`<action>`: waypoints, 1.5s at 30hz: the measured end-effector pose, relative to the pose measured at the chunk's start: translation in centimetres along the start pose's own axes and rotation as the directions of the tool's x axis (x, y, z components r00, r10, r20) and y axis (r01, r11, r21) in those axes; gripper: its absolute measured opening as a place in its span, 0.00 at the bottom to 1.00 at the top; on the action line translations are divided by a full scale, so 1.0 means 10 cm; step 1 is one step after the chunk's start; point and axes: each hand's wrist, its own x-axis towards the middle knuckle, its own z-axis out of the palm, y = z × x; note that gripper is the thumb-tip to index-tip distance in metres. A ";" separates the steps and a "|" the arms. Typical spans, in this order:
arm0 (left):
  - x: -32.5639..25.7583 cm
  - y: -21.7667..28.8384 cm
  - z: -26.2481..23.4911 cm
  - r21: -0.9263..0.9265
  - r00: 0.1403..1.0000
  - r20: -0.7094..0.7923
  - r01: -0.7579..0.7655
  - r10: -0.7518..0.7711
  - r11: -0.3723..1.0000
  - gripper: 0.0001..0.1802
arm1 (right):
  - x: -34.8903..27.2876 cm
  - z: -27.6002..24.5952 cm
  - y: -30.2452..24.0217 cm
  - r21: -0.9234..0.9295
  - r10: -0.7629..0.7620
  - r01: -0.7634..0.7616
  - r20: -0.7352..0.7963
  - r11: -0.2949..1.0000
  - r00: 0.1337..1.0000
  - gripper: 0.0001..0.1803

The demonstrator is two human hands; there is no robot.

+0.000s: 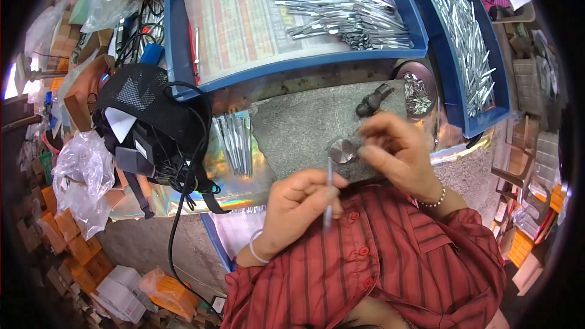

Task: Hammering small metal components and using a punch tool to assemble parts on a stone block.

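My left hand is closed, pinching a slim silvery metal rod that stands almost upright in the picture; its lower end is blurred. Just right of the rod's top, a round shiny metal disc sits on a grey stone slab. My right hand hovers at the disc's right side, fingers curled and thumb apart from the forefinger; I see nothing between them. Beyond it, a round dish holds many small metal pieces, and a dark knobbed metal part lies on the slab.
Several slim rods lie left of the slab. A blue tray with paper and heaped metal rods stands behind; a second blue tray of rods is at right. A black mesh bag with a trailing cable sits at left.
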 end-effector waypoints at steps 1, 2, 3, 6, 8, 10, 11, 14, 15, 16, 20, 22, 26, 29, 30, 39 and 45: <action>-0.03 0.01 -0.01 0.006 1.000 -0.012 -0.005 0.005 1.000 0.10 | -0.03 -0.06 0.04 -0.323 -0.159 0.110 -0.130 0.940 0.979 0.14; -0.06 0.03 -0.03 0.007 0.982 -0.165 -0.091 0.091 0.996 0.12 | -0.04 -0.11 0.07 -0.315 -0.165 0.120 -0.119 0.941 0.979 0.14; -0.09 0.04 -0.05 0.023 0.934 -0.313 -0.177 0.175 0.984 0.14 | -0.04 -0.16 0.10 -0.540 -0.296 0.182 -0.133 0.822 0.946 0.16; -0.18 0.04 -0.27 0.253 0.834 -0.456 -0.215 0.312 0.943 0.17 | -0.11 -0.18 0.17 -0.729 -0.354 0.158 -0.122 0.666 0.927 0.22; -0.21 0.06 -0.32 0.551 0.752 -0.445 -0.198 0.487 0.811 0.18 | -0.15 -0.16 0.20 -0.797 -0.382 0.132 -0.130 0.589 0.915 0.24; -0.23 0.10 -0.36 0.672 0.709 -0.446 -0.138 0.546 0.728 0.14 | -0.15 -0.16 0.23 -0.811 -0.384 0.121 -0.135 0.573 0.914 0.25; -0.18 0.13 -0.41 0.923 0.635 -0.252 -0.070 0.730 0.379 0.13 | -0.16 -0.15 0.23 -0.828 -0.383 0.102 -0.142 0.551 0.913 0.26; -0.03 0.20 -0.47 0.997 0.563 0.054 0.010 0.825 -0.073 0.12 | -0.17 -0.18 0.22 -0.844 -0.384 0.106 -0.125 0.526 0.915 0.25; 0.00 0.18 -0.54 0.987 0.556 0.118 0.024 0.823 -0.158 0.13 | -0.18 -0.19 0.22 -0.843 -0.387 0.105 -0.129 0.528 0.913 0.25; 0.06 0.14 -0.62 0.970 0.551 0.184 0.031 0.814 -0.241 0.14 | -0.18 -0.20 0.24 -0.842 -0.389 0.110 -0.125 0.529 0.913 0.24; 0.13 0.04 -0.87 0.950 0.604 0.267 -0.035 0.750 -0.310 0.14 | -0.20 -0.21 0.23 -0.836 -0.363 0.090 -0.136 0.541 0.922 0.24; 0.10 0.00 -0.90 0.955 0.655 0.242 -0.031 0.716 -0.295 0.14 | -0.20 -0.21 0.24 -0.838 -0.364 0.082 -0.145 0.540 0.920 0.24; 0.08 -0.06 -1.00 0.943 0.723 0.265 -0.056 0.638 -0.329 0.13 | -0.20 -0.21 0.24 -0.851 -0.355 0.067 -0.144 0.520 0.924 0.23; 0.08 -0.01 -0.95 0.930 0.760 0.280 -0.063 0.586 -0.363 0.10 | -0.19 -0.22 0.22 -0.874 -0.392 0.093 -0.117 0.477 0.912 0.22; 0.08 0.00 -0.93 0.926 0.769 0.282 -0.060 0.574 -0.374 0.09 | -0.19 -0.23 0.21 -0.875 -0.391 0.093 -0.116 0.476 0.913 0.22; 0.11 0.00 -0.96 0.971 0.722 0.185 -0.029 0.667 -0.238 0.10 | -0.23 -0.32 0.26 -0.714 -0.341 0.097 -0.207 0.693 0.917 0.20; 0.03 0.20 -0.63 0.998 0.632 0.027 -0.063 0.775 0.017 0.14 | -0.28 -0.38 0.38 -0.413 -0.142 0.045 -0.209 0.910 0.967 0.14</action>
